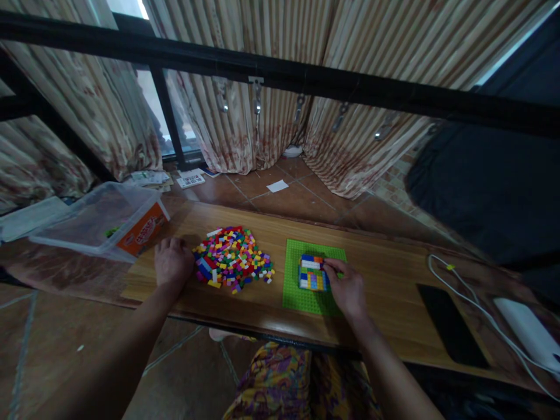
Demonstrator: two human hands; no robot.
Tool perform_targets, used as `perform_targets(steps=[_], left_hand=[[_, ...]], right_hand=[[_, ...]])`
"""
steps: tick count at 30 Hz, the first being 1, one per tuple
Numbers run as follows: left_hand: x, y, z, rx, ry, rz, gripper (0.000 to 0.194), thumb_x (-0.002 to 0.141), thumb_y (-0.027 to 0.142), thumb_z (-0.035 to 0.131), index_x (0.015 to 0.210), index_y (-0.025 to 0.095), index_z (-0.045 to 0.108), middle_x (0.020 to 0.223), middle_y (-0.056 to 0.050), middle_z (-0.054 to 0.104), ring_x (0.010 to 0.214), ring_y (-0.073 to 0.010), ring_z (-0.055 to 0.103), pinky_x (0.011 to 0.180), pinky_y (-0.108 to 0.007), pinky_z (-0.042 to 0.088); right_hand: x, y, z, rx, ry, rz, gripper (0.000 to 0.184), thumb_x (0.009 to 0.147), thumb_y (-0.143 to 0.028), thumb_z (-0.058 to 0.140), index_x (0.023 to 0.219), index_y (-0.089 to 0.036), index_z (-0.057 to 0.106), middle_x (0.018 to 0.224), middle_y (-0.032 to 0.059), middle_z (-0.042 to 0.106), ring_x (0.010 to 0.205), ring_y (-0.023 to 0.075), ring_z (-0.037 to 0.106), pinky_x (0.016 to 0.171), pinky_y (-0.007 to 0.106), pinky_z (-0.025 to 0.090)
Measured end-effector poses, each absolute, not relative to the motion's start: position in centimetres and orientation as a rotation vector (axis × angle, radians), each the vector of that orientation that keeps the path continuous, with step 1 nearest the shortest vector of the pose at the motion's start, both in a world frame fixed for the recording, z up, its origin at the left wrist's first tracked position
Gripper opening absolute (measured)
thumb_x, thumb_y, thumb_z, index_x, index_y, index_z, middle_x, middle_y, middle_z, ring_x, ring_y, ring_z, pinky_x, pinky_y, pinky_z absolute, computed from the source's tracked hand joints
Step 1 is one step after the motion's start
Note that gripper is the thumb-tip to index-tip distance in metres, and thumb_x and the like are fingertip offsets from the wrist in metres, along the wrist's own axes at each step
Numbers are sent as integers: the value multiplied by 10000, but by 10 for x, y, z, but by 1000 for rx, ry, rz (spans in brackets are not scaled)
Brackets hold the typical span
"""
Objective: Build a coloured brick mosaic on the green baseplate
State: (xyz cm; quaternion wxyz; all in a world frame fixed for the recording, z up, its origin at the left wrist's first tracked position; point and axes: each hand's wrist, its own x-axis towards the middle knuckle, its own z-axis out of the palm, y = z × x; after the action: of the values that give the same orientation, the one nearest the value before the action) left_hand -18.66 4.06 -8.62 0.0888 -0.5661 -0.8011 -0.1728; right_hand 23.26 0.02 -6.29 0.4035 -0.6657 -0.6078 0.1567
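Note:
A green baseplate point(308, 294) lies on the wooden table, with a small block of multicoloured bricks point(312, 273) built on it. My right hand point(347, 287) rests on the plate's right side, its fingers curled and pressed against the top right corner of that block. To the left spreads a heap of loose coloured bricks point(234, 258). My left hand point(172, 263) lies knuckles up at the heap's left edge, fingers curled under; whether it holds a brick is hidden.
A clear plastic box with an orange label point(105, 220) lies tilted at the table's left end. A black phone point(450, 331), a white cable point(472, 303) and a white power bank point(527, 332) sit at the right. A black bar point(280, 73) crosses overhead.

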Motion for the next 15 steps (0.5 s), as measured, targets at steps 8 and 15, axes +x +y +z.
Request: perform_targets(steps=[8, 15], left_hand=[[-186, 40, -85, -1687, -2379, -553, 312, 796, 190, 416, 995, 94, 636, 992, -182, 613, 1006, -330, 538, 904, -444, 422], [-185, 40, -86, -1675, -2400, -595, 292, 798, 192, 423, 980, 114, 637, 1002, -172, 609, 1014, -324, 534, 920, -438, 414]], right_hand=[[238, 13, -81, -1663, -1318, 527, 412, 821, -504, 553, 1030, -182, 703, 1034, 111, 716, 927, 248, 651, 829, 402, 495], [232, 22, -90, -1639, -1350, 605, 401, 807, -512, 562, 993, -197, 726, 1051, 100, 718, 977, 250, 644, 898, 418, 470]])
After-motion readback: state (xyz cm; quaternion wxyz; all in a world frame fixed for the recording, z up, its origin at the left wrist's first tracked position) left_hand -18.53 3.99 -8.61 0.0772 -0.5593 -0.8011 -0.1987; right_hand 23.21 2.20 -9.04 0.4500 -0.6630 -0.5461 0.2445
